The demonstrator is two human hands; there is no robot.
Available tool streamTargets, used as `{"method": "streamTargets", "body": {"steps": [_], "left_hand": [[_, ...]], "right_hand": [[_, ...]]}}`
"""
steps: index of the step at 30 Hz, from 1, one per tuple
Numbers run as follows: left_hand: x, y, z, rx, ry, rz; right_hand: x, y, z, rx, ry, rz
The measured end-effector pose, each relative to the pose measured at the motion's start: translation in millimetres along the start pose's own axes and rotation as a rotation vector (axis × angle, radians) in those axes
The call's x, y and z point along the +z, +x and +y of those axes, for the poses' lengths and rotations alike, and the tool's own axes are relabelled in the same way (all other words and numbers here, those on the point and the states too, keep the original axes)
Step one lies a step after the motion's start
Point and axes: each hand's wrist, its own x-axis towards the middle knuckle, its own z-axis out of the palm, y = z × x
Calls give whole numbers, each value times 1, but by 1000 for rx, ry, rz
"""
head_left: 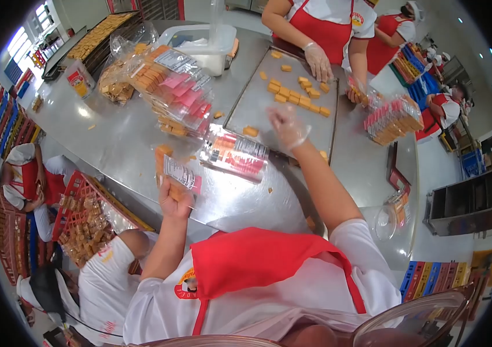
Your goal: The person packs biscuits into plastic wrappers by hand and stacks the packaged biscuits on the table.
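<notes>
My left hand [175, 199] is closed round a clear printed packet [180, 172] with golden-brown rectangular pieces inside, held upright over the near edge of the steel table. My right hand [288, 124], in a clear glove, hovers over the near part of a metal tray [246, 110]. Motion smears its fingers, so I cannot see whether they hold anything. Small golden rectangular pieces [295, 98] lie on the tray, several of them in a row. Between my hands lies a flat stack of printed plastic packets [235, 153].
A pile of filled packets [170, 87] stands left of the tray, near a white plastic tub [199, 49]. Across the table, a co-worker's gloved hand [318, 61] reaches over the tray. More filled packets [393, 120] stand at right. A red crate [87, 217] sits at lower left.
</notes>
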Motion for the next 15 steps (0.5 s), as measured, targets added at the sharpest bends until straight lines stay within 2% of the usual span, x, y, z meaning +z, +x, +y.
{"method": "streamTargets", "body": {"steps": [1,4,8,10,13,15], "left_hand": [[13,-2,-1,0,-36,10],[-8,7,4,-103,-108,-132],[-2,5,2,-92,-49,-87],[-4,4,3,-88,-3,-26],[-10,6,2,-90,-37,-7],[-7,7,1,-113,-32,16]], "right_hand": [[5,13,28,-10,-164,66],[12,33,61,239,-480,-150],[33,35,85,187,-581,-113],[31,35,71,172,-572,-177],[27,51,51,292,-580,-426],[21,67,55,251,-595,-307]]}}
